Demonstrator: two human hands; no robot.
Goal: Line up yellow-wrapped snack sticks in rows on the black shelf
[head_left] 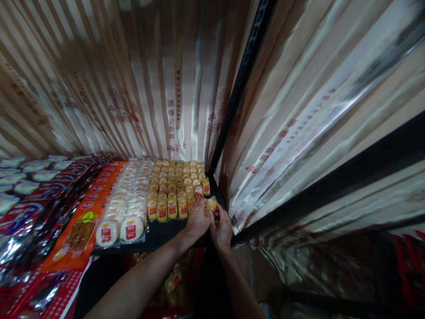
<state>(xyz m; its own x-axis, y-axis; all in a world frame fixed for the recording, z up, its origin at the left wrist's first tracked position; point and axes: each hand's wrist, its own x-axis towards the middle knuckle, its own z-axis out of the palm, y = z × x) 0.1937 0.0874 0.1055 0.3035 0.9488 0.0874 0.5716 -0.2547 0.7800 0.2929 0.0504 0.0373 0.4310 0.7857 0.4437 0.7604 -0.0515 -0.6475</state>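
At the right front of the rows, a small yellow snack pack in clear wrapping is held between my two hands. My left hand has its fingers closed at the pack's left side, close by the standing packs. The fingers of my right hand are curled around its lower right side, and part of the grip is hidden. Just left of my hands stand tight rows of matching yellow snack packs with red labels, upright on the black shelf.
Left of the rows lie round white wrapped cakes, an orange bag and dark shiny packets. A black post and printed pleated curtains bound the shelf. Beneath it, a red container holds more yellow packs.
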